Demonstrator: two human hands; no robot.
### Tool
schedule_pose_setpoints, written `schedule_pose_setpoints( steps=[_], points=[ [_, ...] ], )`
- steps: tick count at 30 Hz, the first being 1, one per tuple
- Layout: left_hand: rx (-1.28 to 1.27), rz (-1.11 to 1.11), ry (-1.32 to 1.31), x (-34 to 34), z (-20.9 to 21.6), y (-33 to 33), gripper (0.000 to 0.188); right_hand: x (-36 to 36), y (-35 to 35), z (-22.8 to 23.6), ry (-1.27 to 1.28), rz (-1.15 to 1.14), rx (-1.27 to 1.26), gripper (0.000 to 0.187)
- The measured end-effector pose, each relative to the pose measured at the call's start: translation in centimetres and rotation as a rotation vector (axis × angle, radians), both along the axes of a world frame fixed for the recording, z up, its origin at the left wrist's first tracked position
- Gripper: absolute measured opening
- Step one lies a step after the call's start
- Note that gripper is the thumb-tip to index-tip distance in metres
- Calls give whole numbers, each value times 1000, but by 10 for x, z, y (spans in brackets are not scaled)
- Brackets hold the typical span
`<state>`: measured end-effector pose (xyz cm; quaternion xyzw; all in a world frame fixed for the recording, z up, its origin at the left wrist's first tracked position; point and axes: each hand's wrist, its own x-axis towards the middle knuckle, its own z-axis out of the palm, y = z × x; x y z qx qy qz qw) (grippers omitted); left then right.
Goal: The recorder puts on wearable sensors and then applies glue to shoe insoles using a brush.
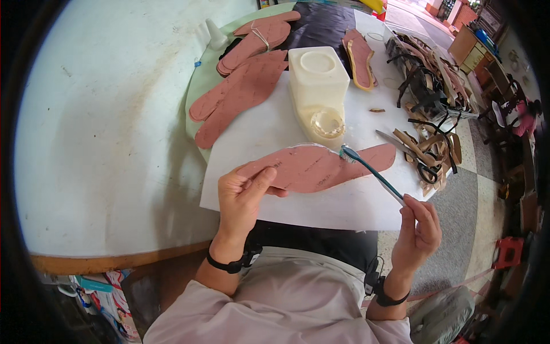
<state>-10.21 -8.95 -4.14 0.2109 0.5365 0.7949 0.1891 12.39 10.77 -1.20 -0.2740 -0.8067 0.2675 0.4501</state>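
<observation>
My left hand (245, 192) pinches the heel or toe end of a reddish-pink insole (312, 167) between thumb and fingers, holding it level above the white sheet. Along its far edge runs a thin whitish line. A dark green toothbrush (375, 174) is gripped by its handle end in my right hand (421, 223). Its bristles touch the insole's far edge, right of the middle. Just beyond stands a cream plastic container (319, 80) with a round, crusted opening (327, 122) on its near side.
Stacked pink insoles (243, 94) lie at the left, some bound with string. Scissors (424, 169) sit by brown scraps (441, 143) at the right, near a bin of strips (429, 74). A yellow-edged insole (359, 60) lies behind, on the white sheet (246, 192).
</observation>
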Motion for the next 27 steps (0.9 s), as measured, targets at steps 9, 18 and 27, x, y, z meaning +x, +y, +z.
schedule_pose_setpoints(
  steps=[9, 18, 27],
  points=[
    [-18, 32, 36, -11, 1, -19, 24, 3, 11, 3, 13, -26, 20, 17],
    [41, 27, -8, -22, 5, -34, 23, 6, 23, 1, 18, -105, 84, 19],
    [54, 98, -123, -25, 4, -36, 26, 8, 25, -4, -6, -145, 91, 18]
  ],
)
